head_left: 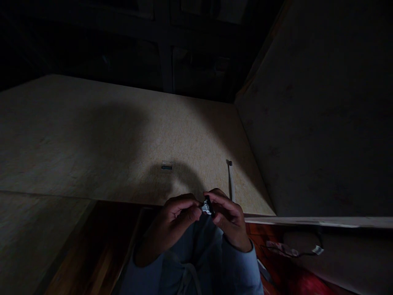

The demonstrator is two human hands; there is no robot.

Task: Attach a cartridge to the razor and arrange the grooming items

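In front of my body, near the table's front edge, both hands meet at a small razor [206, 207] with a silver neck and a black head. My left hand [181, 213] is closed, pinching the silver end between thumb and fingers; any handle behind it is hidden. My right hand [229, 215] is closed too, its thumb and fingertips gripping the black head from either end. Beyond them on the table lies a small clear case [167, 163] with a dark bar inside. A thin pale stick [231, 180] with a dark tip lies beyond my right hand, its near end hidden.
The pale stone-patterned table [196, 139] carries dark shadows. A large panel [322, 114] rises along its right side, and dark framed cabinets [167, 61] stand behind. Below right, a black cord [302, 255] and a red item [307, 282] show near the wooden floor.
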